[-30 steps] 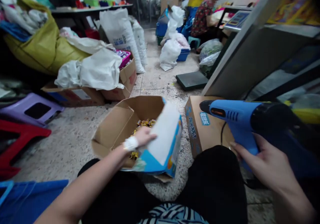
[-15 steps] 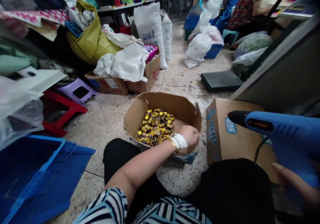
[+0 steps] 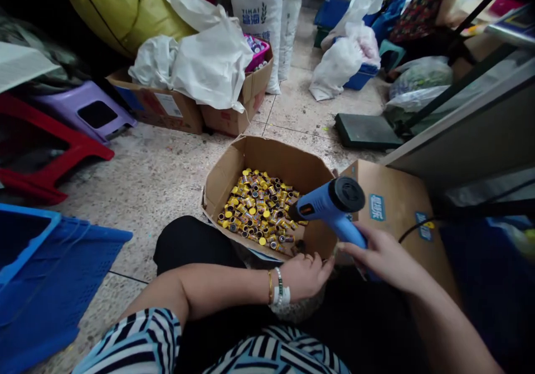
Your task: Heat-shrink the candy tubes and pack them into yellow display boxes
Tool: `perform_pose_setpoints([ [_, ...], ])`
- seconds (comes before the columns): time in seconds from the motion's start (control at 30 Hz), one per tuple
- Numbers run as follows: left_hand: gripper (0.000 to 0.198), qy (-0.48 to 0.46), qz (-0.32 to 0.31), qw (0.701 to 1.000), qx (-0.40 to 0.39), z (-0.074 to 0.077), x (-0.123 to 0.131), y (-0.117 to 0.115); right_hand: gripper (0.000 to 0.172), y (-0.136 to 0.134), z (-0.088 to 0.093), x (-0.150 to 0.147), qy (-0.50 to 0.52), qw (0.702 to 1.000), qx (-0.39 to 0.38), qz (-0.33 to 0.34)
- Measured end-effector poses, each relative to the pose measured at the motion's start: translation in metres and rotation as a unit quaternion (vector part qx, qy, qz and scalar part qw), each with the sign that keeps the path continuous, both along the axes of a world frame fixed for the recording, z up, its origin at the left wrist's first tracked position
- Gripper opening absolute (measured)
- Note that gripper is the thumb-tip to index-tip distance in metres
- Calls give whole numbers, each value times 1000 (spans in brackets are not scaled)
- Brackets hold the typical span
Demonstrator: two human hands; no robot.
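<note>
While the right hand (image 3: 387,260) wraps the grip of a blue heat gun (image 3: 321,207), its nozzle aimed left over yellow-capped cylinders (image 3: 259,209) in a cardboard box (image 3: 271,162), the loosely spread left hand (image 3: 305,276) lies nearer them, at the box's near edge.

Lighting: soft, even indoor light, moderately bright; source out of view. Shadows: deep and nearly black in the clutter (image 3: 25,37) at far left, faint beneath the blue heat gun (image 3: 330,207). Glare: slight sheen on the speckled terrazzo floor (image 3: 154,190), tiny highlights on the small yellow-capped cans (image 3: 259,212). Distortion: strong wide-angle bowing towards the edges, with the grey board (image 3: 463,123) at right leaning steeply. Focus: near centre fairly sharp, overall slightly soft; blue shape (image 3: 489,285) at near right smeared and indistinct.
</note>
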State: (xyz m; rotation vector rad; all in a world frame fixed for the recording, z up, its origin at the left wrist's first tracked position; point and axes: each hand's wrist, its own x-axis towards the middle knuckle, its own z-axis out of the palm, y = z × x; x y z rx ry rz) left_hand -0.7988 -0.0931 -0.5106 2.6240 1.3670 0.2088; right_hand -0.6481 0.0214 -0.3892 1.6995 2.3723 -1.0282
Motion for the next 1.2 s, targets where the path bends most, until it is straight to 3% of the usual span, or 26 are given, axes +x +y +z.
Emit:
perform_pose_setpoints([
  [0.07, 52, -35, -8, 999, 21, -5, -2, 1, 28, 14, -16, -26, -46, 999, 5, 26],
  [0.2, 48, -110, -22, 993, 40, -5, -9, 5, 30, 41, -44, -67, -162, 979, 123, 10],
  [0.43, 47, -155, -13, 986, 56, -13, -11, 1, 29, 62, -56, -79, -276, 952, 43, 122],
  [0.57, 45, -161, -28, 985, 56, -14, -12, 6, 41, 76, -75, -89, -322, 939, 99, 66],
  [0.7, 44, -169, -18, 984, 58, -15, -13, 9, 45, 89, -90, -101, -334, 936, 97, 50],
  [0.87, 45, -175, -21, 981, 83, -20, -9, -2, 31, 64, -76, -85, -331, 938, 19, 99],
  [1.0, 48, -177, -10, 980, 86, -25, -2, -19, 22, 27, -51, -61, -249, 942, -205, 95],
  [1.07, 49, -176, -3, 981, 84, -26, 1, -27, 22, 17, -43, -58, -219, 937, -260, 80],
  [1.13, 49, -173, 3, 981, 83, -27, 3, -33, 22, 17, -45, -63, -230, 947, -206, 88],
  [1.2, 50, -168, 7, 982, 81, -26, 4, -36, 24, 25, -54, -74, -263, 957, -78, 88],
])
